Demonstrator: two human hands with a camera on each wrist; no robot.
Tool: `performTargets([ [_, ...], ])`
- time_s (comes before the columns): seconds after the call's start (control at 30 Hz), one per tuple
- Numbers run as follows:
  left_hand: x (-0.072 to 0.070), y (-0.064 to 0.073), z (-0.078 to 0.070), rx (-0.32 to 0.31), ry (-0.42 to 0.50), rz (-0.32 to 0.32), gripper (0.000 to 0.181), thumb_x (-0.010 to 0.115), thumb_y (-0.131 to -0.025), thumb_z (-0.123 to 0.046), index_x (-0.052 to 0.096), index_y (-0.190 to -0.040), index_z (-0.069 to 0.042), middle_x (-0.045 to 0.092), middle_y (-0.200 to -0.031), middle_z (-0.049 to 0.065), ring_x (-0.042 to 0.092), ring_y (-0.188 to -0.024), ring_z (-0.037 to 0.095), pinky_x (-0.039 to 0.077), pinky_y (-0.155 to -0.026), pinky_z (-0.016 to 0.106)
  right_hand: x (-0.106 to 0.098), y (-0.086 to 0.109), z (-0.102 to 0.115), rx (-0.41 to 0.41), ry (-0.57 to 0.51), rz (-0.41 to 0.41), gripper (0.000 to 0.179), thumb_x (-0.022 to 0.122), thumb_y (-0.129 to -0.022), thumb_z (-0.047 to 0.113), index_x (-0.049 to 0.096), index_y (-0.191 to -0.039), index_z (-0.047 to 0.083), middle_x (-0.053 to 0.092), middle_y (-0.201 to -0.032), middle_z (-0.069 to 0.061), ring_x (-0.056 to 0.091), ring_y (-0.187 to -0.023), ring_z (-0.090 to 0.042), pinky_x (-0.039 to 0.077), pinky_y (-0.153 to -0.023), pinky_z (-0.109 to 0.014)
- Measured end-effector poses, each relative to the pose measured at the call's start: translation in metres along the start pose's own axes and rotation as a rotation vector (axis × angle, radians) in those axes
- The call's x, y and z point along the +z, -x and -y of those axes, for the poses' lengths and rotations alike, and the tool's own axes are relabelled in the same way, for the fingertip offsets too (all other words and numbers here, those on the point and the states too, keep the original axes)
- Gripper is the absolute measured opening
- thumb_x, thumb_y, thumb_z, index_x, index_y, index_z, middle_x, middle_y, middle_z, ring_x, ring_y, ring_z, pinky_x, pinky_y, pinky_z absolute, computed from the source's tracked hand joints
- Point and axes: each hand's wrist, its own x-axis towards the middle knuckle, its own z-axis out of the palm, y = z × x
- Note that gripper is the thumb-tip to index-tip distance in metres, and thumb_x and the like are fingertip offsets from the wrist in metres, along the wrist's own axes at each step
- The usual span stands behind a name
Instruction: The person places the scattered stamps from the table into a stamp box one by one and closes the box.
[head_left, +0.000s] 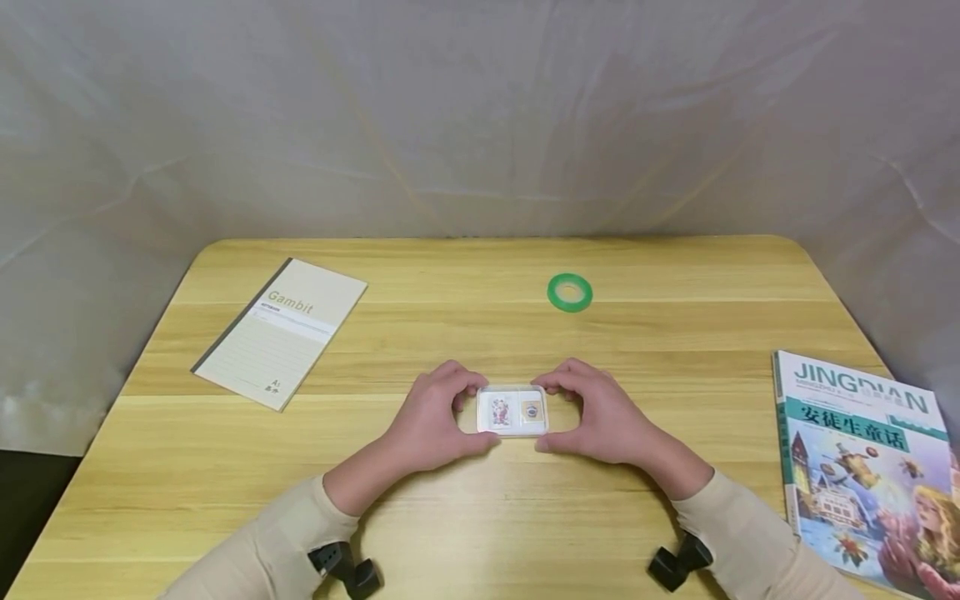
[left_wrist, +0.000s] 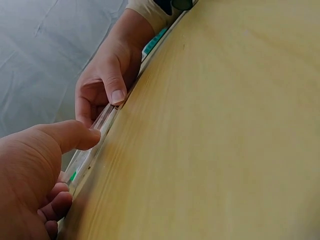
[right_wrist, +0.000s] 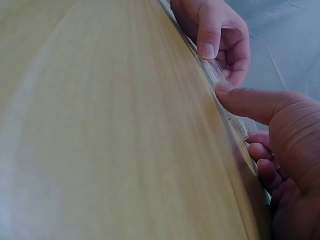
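A small clear plastic case [head_left: 513, 411] lies flat at the middle of the wooden table, showing a figure printed like a joker card on its left and a small tan square on its right. My left hand [head_left: 435, 421] pinches its left end between thumb and fingers. At the opposite end, my right hand [head_left: 603, 421] grips it the same way. From the left wrist, the case [left_wrist: 90, 156] appears edge-on between both hands. The right wrist view gives a similar edge-on look at the case [right_wrist: 212, 72], with the fingers partly hiding it.
Back left on the table [head_left: 450, 317] lies a Gambit notebook [head_left: 300, 329], set at an angle. A green tape roll [head_left: 557, 293] rests beyond the hands, right of centre. An illustrated book [head_left: 832, 467] lies at the right edge. Grey cloth hangs behind the table.
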Motion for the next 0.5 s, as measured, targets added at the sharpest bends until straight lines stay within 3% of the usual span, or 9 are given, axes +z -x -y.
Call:
performTargets([
  [0.5,0.0005,0.0,0.003,-0.004,-0.015,0.017,0.06,0.094,-0.062,-0.036,0.07,-0.111,-0.01,0.054,-0.087,-0.006,0.047,-0.074,0.011,0.04,-0.073,0.036,-0.0007,-0.0003,-0.0003,-0.022,-0.001,0.01,0.066,0.093,-0.068,0.043,0.07,-0.126,0.021,0.058,-0.105,0.011,0.053,-0.088,-0.011,0.043,-0.075,-0.033],
])
